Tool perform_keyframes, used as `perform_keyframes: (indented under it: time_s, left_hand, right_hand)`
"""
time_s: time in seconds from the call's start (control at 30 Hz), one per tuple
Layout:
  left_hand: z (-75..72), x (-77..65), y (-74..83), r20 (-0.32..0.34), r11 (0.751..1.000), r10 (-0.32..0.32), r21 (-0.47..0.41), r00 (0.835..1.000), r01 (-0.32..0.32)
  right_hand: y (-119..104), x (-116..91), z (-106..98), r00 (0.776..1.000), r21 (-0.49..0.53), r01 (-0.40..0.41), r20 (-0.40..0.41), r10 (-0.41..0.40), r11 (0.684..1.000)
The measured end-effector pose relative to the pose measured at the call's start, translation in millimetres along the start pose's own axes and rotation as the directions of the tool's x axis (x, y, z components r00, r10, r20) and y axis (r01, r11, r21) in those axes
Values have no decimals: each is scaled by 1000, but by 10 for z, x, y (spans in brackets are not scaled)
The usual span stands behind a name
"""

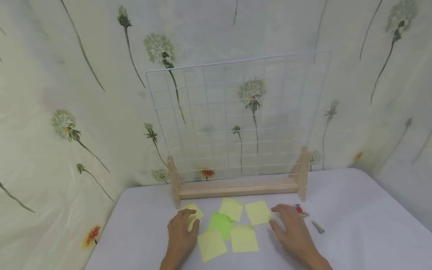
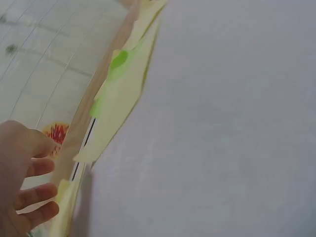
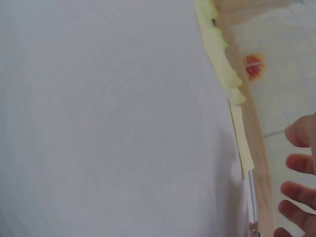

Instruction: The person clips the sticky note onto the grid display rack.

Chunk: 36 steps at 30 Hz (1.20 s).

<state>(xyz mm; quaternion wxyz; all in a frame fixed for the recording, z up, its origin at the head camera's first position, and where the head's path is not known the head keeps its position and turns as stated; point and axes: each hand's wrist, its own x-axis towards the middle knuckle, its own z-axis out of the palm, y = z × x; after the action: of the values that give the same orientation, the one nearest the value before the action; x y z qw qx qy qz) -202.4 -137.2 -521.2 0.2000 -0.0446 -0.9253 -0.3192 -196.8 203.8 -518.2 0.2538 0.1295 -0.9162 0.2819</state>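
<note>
Several yellow sticky notes and one green sticky note (image 1: 220, 224) lie spread on the white table between the two hands. My left hand (image 1: 182, 232) is over the leftmost yellow note (image 1: 197, 214) and partly hides it; its fingers are loosely bent with nothing between them. My right hand (image 1: 291, 230) hovers beside the right yellow note (image 1: 258, 212), its thumb near that note's corner, fingers spread and relaxed. Two more yellow notes, a front left one (image 1: 212, 244) and a front right one (image 1: 244, 239), lie nearer me. Another back yellow note (image 1: 231, 208) overlaps the green one.
Behind the notes stands a white wire grid (image 1: 236, 112) in a wooden base (image 1: 236, 191). Right of the right hand lie a small clothespin-like piece (image 1: 318, 227) and a red-topped piece (image 1: 299, 209). A dandelion-print curtain (image 1: 101, 142) hangs behind the table (image 1: 364, 225).
</note>
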Motion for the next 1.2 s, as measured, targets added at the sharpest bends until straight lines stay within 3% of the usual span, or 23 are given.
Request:
perform_keyframes:
  time_s: [0.1,0.27,0.4,0.53,0.73,0.83,0.93,1.07,1.2]
  left_hand:
    - [40,8,-84,-82,999,-34,-19,996,32]
    - [73,46,-206,-184,994,-107,-19,977,105]
    - [65,113,-273,-228,991,-132,-68,965,119]
    - [67,147,-341,-230,985,-157,-101,960,137]
    - [60,135,-477,-240,980,-190,-109,952,168]
    - [31,116,-519,-245,978,-202,-101,948,182]
    - [2,104,-533,-237,974,-221,-104,946,201]
    - [-32,113,-524,-231,964,-257,-130,938,232]
    - [-57,106,-486,-218,953,-293,-141,931,267]
  right_hand:
    - [65,-70,-24,993,66,-112,-30,115,991]
    - [200,-199,-63,954,109,-284,-71,292,953]
    - [259,-221,-77,939,134,-312,-107,327,941]
    - [268,-232,-73,935,137,-325,-99,339,936]
    - [259,-263,-36,934,138,-325,-111,340,936]
    - [287,-265,-37,921,157,-355,-109,373,922]
    - [324,-244,-132,895,167,-418,-89,436,893]
    - [420,-202,-343,842,156,-523,-61,536,838]
    - [613,-240,-480,758,138,-643,-24,651,754]
